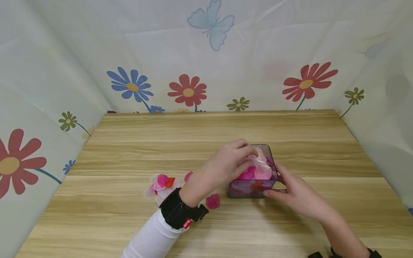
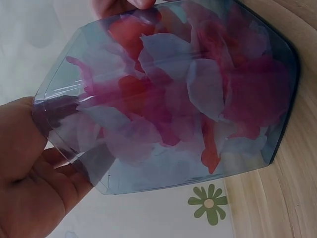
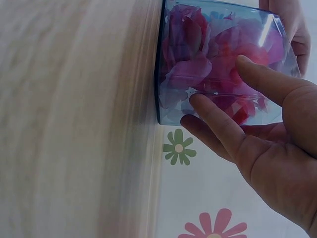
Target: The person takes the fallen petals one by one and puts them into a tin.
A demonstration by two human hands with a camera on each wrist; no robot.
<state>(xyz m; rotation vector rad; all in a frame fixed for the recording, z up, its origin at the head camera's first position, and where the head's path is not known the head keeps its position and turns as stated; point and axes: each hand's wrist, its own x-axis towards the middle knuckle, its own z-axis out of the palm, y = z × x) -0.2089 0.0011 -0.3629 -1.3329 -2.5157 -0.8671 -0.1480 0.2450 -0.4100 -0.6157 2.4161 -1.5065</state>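
Note:
A clear, dark-tinted plastic box (image 1: 248, 190) stands on the table, filled with pink, white and red artificial petals (image 2: 173, 94). Over its opening my left hand (image 1: 227, 161) reaches in from the left, bent fingers among the top petals. Whether those fingers pinch any petals is hidden. On the right, my right hand (image 1: 295, 195) grips the box at its near right corner, thumb on the front and fingers along the side. In the right wrist view, the thumb and fingers of the right hand (image 3: 277, 153) lie against the box wall.
Left of the box lies a loose pile of petals (image 1: 162, 186), partly behind my left forearm. A single dark pink petal (image 1: 213, 201) lies between the pile and the box. Flower-printed cloth (image 1: 155, 43) encloses the wooden table (image 1: 290, 240) at the back and sides.

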